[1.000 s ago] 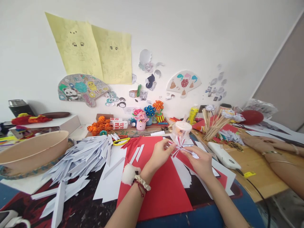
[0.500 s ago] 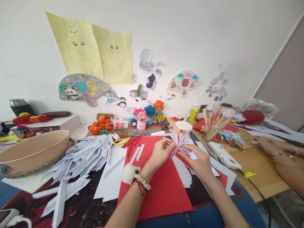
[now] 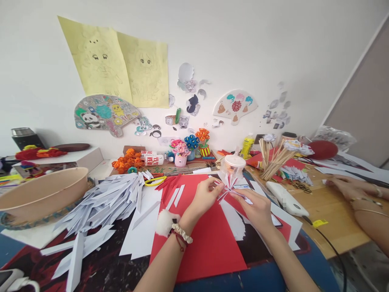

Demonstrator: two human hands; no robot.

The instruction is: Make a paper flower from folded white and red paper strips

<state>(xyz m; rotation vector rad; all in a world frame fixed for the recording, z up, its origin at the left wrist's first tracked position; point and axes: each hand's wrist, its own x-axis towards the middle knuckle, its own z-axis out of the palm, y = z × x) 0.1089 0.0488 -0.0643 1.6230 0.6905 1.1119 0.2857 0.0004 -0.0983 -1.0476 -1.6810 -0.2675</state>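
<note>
Near the lidded cup, pleated paper sits between both hands; each pinches it.

L wrist — cream bunched band, dk-red cord w/ loose end

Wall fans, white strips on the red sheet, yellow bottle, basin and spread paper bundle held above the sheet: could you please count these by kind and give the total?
Wall fans: 2
White strips on the red sheet: 2
Yellow bottle: 1
Basin: 1
Spread paper bundle: 1
Total: 7
</note>
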